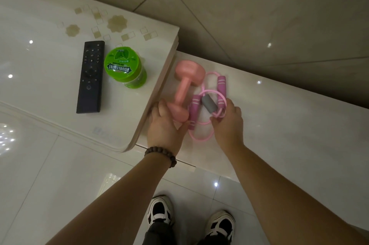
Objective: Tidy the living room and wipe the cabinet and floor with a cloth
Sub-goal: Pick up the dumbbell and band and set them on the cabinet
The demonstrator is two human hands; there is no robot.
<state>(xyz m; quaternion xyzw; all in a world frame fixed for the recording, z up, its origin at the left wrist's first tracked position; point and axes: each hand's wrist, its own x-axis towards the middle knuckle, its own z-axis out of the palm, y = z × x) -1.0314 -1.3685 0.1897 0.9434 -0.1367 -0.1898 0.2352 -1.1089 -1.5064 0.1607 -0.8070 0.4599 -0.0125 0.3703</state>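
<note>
At frame centre on the lower cabinet [279, 117], our left hand [165, 125] cups the pink dumbbell [182, 93] while our right hand [227, 123] pinches the skipping rope [207, 105]; we should gather both snugly, lifting together.

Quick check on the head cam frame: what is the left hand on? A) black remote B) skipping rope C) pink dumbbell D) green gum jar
C. The left hand curls around the near end of the pink dumbbell on the lower cabinet step; the right hand is at the skipping rope.
</note>
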